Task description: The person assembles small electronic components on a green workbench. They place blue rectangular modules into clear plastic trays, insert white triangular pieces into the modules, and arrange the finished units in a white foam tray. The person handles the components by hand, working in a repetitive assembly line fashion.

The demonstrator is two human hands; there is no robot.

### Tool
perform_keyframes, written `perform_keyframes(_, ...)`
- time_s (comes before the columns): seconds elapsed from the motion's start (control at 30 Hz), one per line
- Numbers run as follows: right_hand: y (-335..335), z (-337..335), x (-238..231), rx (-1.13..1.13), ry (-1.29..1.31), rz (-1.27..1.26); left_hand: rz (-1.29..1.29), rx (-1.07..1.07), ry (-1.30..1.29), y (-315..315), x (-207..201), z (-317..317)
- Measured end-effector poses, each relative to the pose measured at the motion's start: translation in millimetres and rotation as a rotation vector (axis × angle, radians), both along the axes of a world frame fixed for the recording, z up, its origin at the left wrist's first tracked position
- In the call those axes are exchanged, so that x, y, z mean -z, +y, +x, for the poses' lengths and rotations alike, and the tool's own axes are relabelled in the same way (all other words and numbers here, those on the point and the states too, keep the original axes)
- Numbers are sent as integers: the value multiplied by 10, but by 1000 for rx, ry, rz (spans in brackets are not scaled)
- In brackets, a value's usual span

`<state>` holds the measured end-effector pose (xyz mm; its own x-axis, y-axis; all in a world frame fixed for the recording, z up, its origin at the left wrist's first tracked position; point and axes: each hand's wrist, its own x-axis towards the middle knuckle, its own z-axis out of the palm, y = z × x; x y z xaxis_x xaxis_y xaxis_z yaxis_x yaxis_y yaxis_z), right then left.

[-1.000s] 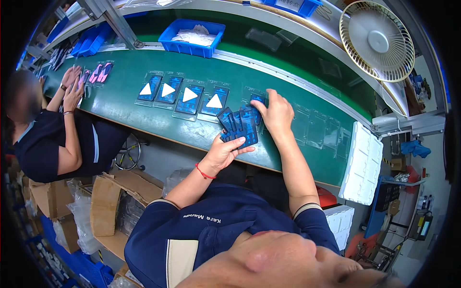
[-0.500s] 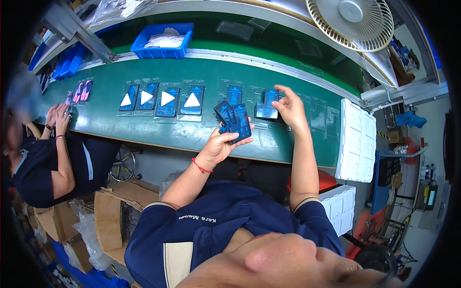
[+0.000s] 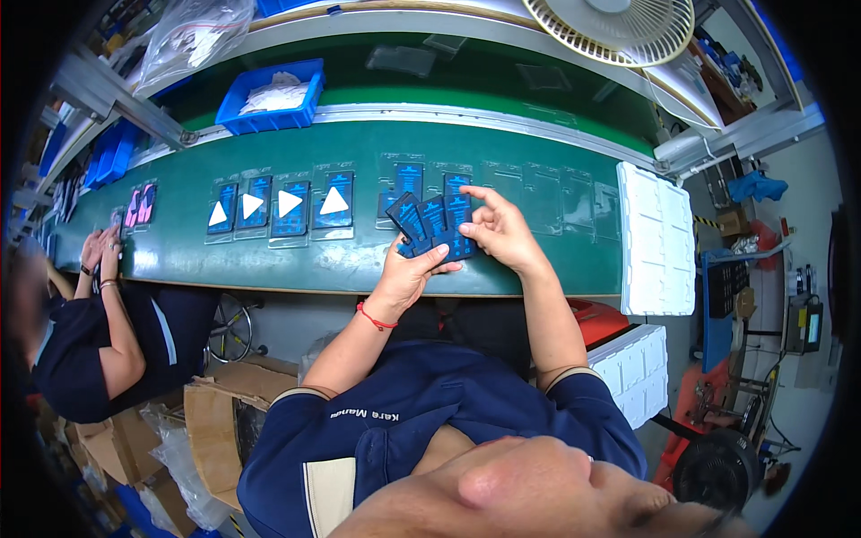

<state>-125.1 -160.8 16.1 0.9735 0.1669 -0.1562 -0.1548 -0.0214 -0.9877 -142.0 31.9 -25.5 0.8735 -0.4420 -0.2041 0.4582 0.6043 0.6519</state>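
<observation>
My left hand [image 3: 414, 273] holds a fanned bunch of flat black phone batteries [image 3: 432, 218] with blue print, thumb across their lower ends. At the right side of this fan, my right hand [image 3: 504, 235] has its thumb and index finger at the edge of the rightmost battery [image 3: 458, 215]. Just beyond the fan, a battery [image 3: 410, 179] lies in a clear plastic tray, and another battery [image 3: 456, 183] beside it is partly hidden by the fan. Farther left, several batteries bearing white triangles [image 3: 334, 199] lie in clear trays on the green table [image 3: 359, 264].
Clear plastic trays [image 3: 538, 199] lie to the right, before a stack of white trays [image 3: 657, 238]. A blue bin [image 3: 269, 115] with white pieces stands at the back. A fan [image 3: 619, 27] hangs over the far right. At left, another person's hands [image 3: 100, 255] work near pink-marked pieces [image 3: 141, 206].
My right hand has moved from the battery in the tray back to the bunch in my left hand. That battery lies in its tray. The whole view has shifted slightly.
</observation>
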Motion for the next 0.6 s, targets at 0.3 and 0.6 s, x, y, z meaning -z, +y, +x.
perform_keyframes(0.3, -739, 249, 109, 331, -145, -835, -215, 132, -21, 22, 50, 69)
perform_keyframes(0.6, -147, -79, 347, 62, -177, -68, -34, 123, -124, -184, 83, 46)
